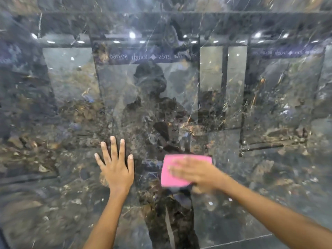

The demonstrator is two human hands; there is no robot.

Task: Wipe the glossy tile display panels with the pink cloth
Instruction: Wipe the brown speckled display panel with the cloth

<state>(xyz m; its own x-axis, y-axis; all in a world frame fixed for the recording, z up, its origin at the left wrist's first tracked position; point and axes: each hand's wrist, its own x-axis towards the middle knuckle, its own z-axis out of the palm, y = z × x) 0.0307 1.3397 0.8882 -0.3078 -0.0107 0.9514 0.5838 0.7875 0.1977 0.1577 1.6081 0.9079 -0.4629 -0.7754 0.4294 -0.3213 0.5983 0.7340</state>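
A big dark tile panel [269, 186] fills almost all I can see from the head camera. It is shiny like a mirror, with brown, grey and blue marble marks all over it. In the shine I can see a room: small round ceiling lights [132, 35] near the top, other tall panels standing in rows, and a dark strip with backward letters [143, 56] on it. There is also the dim shape of a person [152, 97] in the middle of the shine.

A thin pale line [239, 243] runs near the bottom right, like a seam or edge of the panel. Another dark line [28, 178] crosses on the left side. Wide stretches of the panel lie bare to the left, to the right and above both hands.

The left hand [116, 169] is flat on the panel, a bit left of the middle and low down. Its fingers are straight and spread wide, pointing up. It holds nothing. Its arm comes up from the bottom edge.

The pink cloth [171, 172] lies flat against the panel, just to the right of the left hand but not touching it. The right hand [195, 172] rests on top of the cloth, with fingers stretched out flat and pointing left. The hand looks blurry. Its arm comes in from the lower right corner.
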